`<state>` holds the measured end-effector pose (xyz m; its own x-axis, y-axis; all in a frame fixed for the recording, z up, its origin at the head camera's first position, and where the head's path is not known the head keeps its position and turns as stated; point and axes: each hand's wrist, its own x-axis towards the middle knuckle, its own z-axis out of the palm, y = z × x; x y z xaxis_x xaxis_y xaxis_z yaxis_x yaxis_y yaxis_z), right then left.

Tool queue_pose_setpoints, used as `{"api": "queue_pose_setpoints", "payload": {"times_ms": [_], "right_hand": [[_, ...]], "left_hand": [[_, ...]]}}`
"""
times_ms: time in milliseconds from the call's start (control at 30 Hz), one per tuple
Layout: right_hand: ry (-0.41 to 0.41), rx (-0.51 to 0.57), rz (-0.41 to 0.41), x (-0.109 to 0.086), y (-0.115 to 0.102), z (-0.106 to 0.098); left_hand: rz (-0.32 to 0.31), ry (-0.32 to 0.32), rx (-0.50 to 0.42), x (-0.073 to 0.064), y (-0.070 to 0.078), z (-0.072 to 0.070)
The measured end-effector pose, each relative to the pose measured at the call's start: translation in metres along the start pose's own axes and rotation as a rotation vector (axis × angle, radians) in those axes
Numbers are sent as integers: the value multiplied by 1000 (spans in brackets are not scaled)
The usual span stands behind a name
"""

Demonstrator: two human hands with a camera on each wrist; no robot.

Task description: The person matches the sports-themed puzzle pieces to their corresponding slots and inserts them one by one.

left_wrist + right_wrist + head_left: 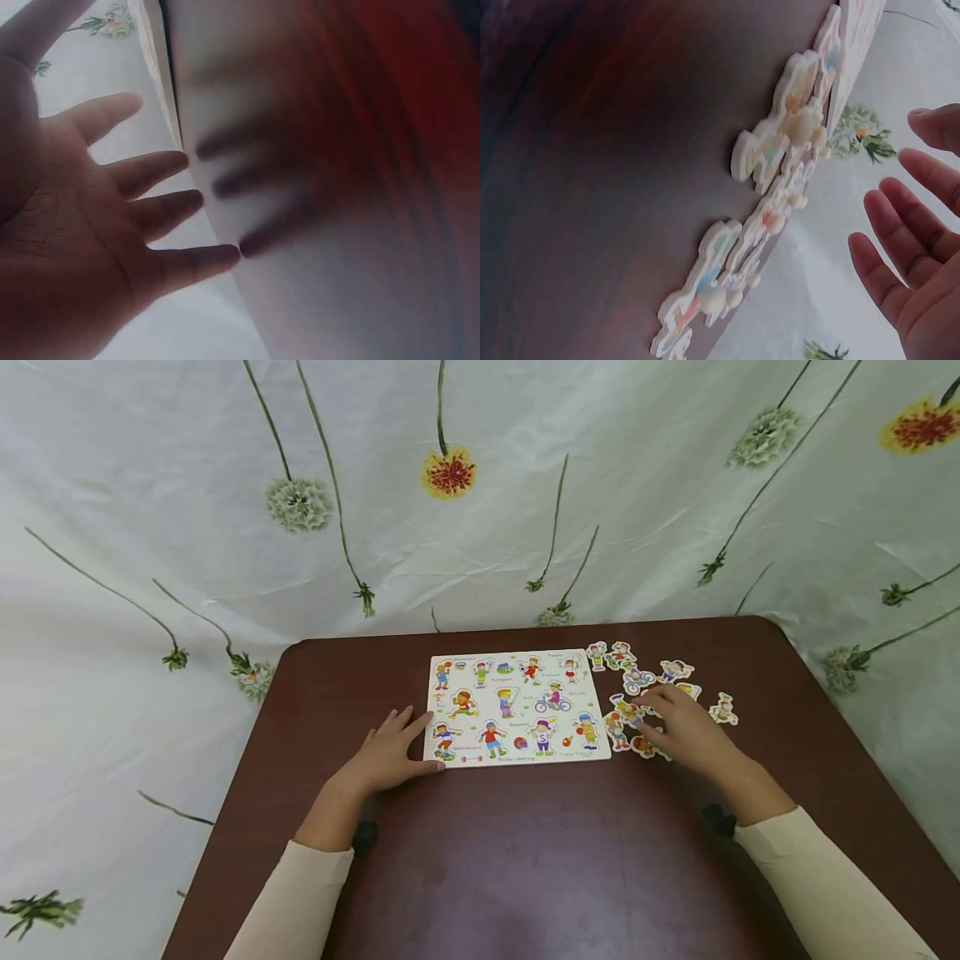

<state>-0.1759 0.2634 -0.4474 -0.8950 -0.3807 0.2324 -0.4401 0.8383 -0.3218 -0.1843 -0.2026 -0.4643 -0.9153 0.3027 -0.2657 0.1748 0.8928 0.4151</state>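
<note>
A white wooden puzzle board [555,758] printed with sports figures lies flat on the table. At its left edge is my left hand [390,752], fingers spread, with the thumb and a fingertip right at the rim. The left wrist view shows that palm with the fingers straight and fingertips down at the tabletop. My right hand [688,731] is over loose figure pieces to the right of the board, covering part of them. In the right wrist view its fingers [881,281] are loosely bent, holding nothing, apart from the knobbed pieces [712,296].
Several cut-out pieces lie scattered along the board's right side, including a cyclist [638,680] and a single figure [723,709] farthest right. The dark brown table [525,860] meets a pale floral cloth [480,543] behind.
</note>
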Motion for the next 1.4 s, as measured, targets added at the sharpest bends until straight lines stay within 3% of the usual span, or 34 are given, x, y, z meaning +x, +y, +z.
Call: {"api": "queue_pose_setpoints", "payload": {"times_ms": [200, 433, 967, 1400], "right_hand": [[-75, -6, 24, 3, -4, 5], [-95, -4, -6, 5, -7, 12], [-195, 5, -24, 9, -10, 25], [-183, -10, -46, 15, -12, 27]], "left_hand": [[-29, -20, 6, 1, 0, 2], [-29, -28, 50, 2, 0, 3], [-35, 1, 97, 1, 3, 6], [-28, -13, 72, 0, 2, 7]]}}
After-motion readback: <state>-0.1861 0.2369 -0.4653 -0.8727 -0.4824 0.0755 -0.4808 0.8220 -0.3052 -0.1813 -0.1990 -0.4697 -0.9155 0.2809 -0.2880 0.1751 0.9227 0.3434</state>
